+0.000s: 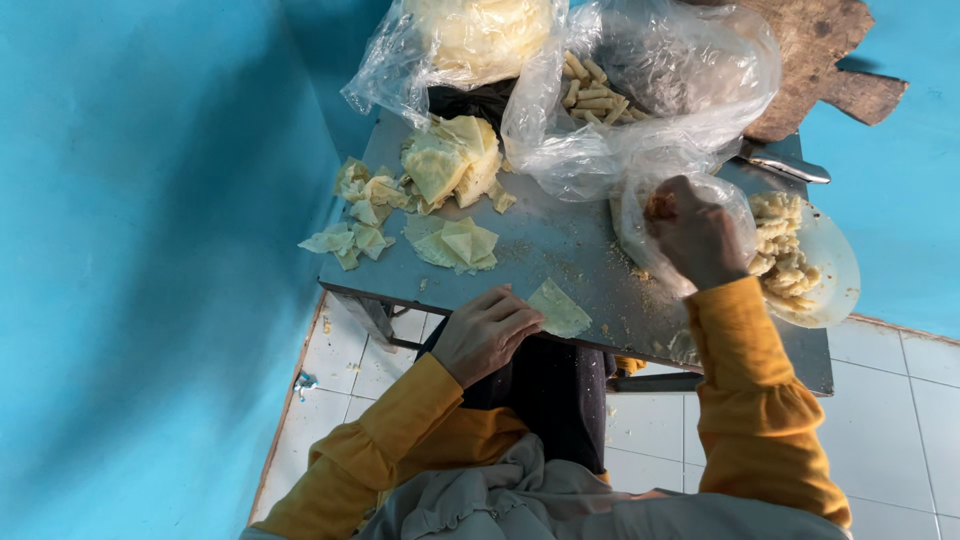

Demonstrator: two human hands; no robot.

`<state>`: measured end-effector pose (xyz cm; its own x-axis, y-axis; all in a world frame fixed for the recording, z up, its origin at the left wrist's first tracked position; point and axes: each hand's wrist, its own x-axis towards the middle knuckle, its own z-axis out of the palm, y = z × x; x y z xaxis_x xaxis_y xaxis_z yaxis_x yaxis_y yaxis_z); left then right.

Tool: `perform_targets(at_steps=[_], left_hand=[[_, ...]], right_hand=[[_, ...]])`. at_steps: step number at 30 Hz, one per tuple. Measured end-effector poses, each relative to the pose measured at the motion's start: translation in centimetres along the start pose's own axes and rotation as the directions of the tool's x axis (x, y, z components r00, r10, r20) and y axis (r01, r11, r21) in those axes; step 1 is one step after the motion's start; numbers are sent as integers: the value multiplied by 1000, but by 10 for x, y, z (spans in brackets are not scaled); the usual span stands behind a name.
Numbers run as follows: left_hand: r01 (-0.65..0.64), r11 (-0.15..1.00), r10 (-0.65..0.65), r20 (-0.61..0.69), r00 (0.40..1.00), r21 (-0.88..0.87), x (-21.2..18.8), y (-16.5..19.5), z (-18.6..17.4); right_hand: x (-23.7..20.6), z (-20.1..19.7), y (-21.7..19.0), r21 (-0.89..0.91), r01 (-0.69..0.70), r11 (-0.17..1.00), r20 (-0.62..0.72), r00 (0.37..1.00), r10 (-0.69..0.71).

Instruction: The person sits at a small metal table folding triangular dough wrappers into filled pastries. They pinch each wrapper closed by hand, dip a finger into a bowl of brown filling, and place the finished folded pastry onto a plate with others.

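My left hand (485, 335) rests at the near edge of the surface (560, 235), fingers curled loosely and holding nothing, their tips touching the near corner of a single wrapper (560, 308). That wrapper lies flat just to the right of this hand, its long axis slanting away from me toward the right. My right hand (697, 235) is farther off, beyond the wrapper and to its right, pushed into a small clear bag (640, 200) and closed on something orange-brown, probably filling, though the plastic blurs it. So the left hand is much the nearer to the wrapper. A plate (830, 260) of finished pieces sits just right of the right hand.
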<state>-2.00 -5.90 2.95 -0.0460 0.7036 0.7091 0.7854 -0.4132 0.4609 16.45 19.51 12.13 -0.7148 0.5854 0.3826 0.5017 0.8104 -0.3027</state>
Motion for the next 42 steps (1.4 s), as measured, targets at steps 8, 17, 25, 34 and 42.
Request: perform_targets(at_steps=[8, 17, 25, 34, 42], left_hand=[[-1, 999, 1, 10, 1000, -38, -3, -4, 3], [21, 999, -21, -3, 1000, -25, -2, -2, 6], [30, 999, -29, -33, 999, 12, -2, -1, 8], [66, 996, -62, -63, 996, 59, -6, 1, 19], [-61, 842, 103, -50, 993, 536, -17, 4, 22]], right_hand=[[7, -12, 5, -94, -141, 986, 97, 984, 150], [-51, 35, -61, 599, 15, 801, 277, 934, -224], [-106, 40, -78, 129, 438, 890, -12, 898, -440], [-119, 43, -73, 18, 435, 900, -86, 898, -432], [-128, 48, -83, -194, 390, 900, -66, 910, -408]])
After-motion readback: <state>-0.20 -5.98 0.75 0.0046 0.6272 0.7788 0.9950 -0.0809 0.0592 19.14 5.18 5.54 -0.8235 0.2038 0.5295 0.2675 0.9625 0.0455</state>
